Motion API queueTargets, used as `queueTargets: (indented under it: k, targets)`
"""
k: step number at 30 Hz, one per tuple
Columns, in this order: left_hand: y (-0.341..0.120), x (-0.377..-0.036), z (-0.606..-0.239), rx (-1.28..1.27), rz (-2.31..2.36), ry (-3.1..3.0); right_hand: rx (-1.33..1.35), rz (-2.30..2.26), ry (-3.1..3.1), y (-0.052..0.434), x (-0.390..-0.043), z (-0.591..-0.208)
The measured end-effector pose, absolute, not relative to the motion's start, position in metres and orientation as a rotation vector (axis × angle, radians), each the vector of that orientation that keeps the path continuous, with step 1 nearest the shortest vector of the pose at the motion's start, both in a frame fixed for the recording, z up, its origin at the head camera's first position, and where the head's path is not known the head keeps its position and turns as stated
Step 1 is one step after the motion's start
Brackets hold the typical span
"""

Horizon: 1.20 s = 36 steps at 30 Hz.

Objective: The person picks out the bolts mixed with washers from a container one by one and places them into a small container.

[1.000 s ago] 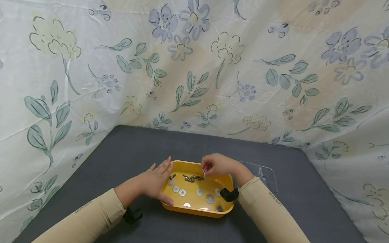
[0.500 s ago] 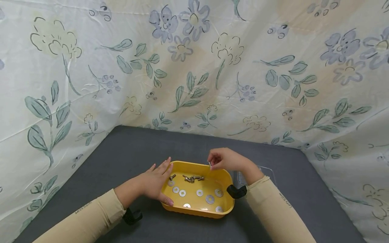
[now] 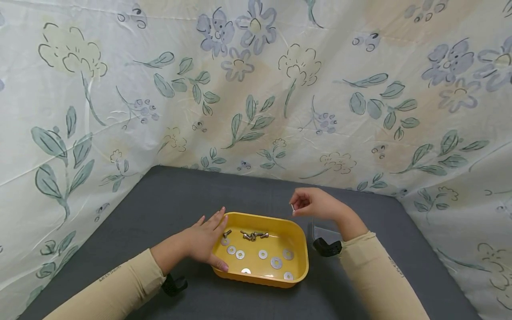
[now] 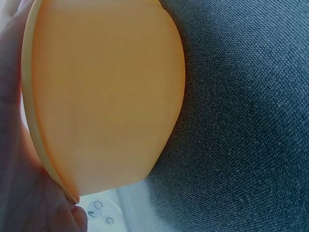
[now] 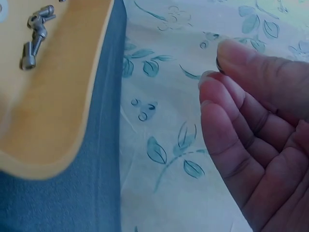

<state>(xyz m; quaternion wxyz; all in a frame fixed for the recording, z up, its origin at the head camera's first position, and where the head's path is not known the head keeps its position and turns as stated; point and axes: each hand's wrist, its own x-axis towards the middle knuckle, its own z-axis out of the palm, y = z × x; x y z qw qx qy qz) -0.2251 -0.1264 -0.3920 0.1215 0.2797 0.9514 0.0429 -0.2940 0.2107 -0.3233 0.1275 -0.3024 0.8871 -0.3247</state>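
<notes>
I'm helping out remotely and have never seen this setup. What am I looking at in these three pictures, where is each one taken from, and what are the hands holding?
No machine here: a person works with two bare hands. The wide picture comes from a head camera; the other two come from cameras on each wrist. On the dark grey table sits a yellow tray with flat washers and a small heap of bolts. The left hand rests flat against the tray's left side; its wrist view shows mostly the tray wall. The right hand is raised beyond the tray's far right corner, pinching a small metal piece, seemingly a bolt. A clear plastic lid lies under that forearm.
</notes>
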Motion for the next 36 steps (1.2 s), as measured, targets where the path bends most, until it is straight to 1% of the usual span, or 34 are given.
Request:
queueTargets:
  k: [16,36]
  targets:
    - [-0.126,-0.226,-0.394,0.811,0.120,2.775,-0.838,-1.026,2.607,0.239,-0.294,-0.316]
    - [-0.126,-0.226,-0.395,0.812,0.116,2.781,-0.754,-1.060,2.623,0.284,-0.289,-0.322]
